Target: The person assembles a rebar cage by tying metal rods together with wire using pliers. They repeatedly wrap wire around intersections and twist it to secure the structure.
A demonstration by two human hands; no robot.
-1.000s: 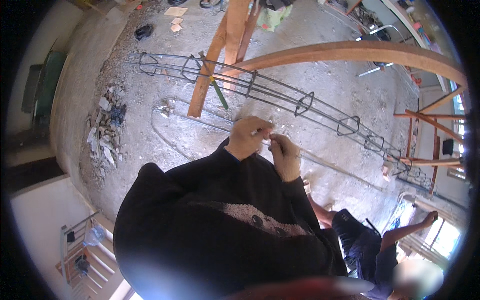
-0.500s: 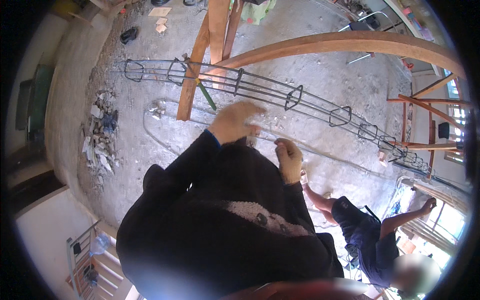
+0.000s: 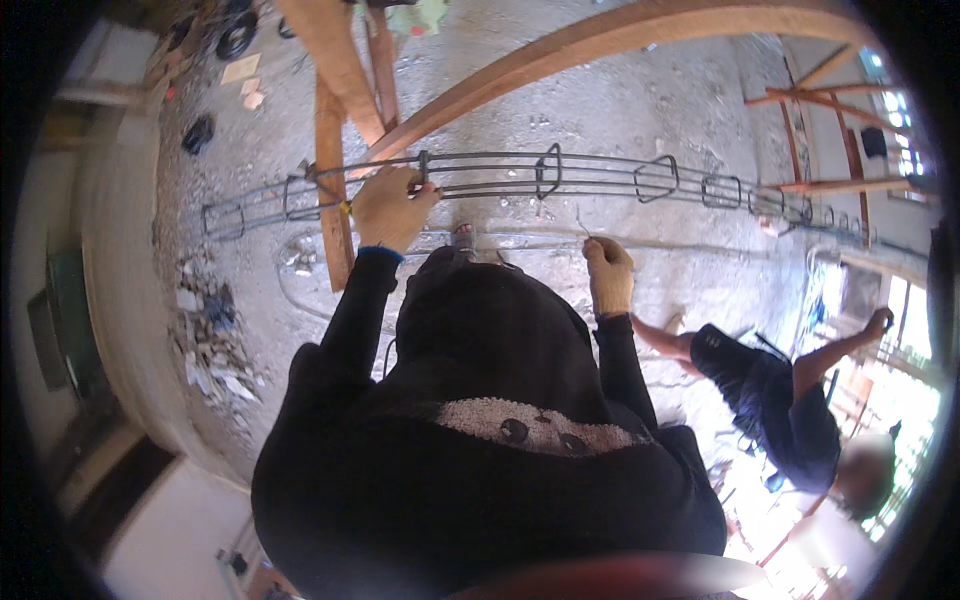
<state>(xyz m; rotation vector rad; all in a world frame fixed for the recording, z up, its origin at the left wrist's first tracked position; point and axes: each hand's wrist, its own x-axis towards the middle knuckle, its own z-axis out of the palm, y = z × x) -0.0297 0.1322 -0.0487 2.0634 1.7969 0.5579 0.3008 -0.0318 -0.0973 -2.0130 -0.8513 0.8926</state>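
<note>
A long steel rebar cage [image 3: 600, 172], longitudinal bars ringed by squarish stirrups, stretches across in front of me beside the wooden posts. My left hand [image 3: 390, 210], in a tan work glove, is closed around its near bars beside a stirrup [image 3: 424, 168]. Lower and to the right, my right hand [image 3: 609, 277], gloved alike, is closed in a pinch. A short, thin, bent wire [image 3: 582, 224] sticks up from its fingertips, apart from the cage. Near my left wrist a small yellow bit [image 3: 346, 208] shows against the wooden post [image 3: 335, 230].
Wooden beams [image 3: 600, 45] slope over the cage's far side. Rubble [image 3: 215, 340] lies along the left wall, and a loose bar [image 3: 680, 245] lies on the concrete floor. To the right stands another person [image 3: 770, 390] in dark clothes, one arm stretched out.
My left hand has moved up and left onto the cage and closed on it. My right hand has moved slightly right and up, away from the left. My view has shifted.
</note>
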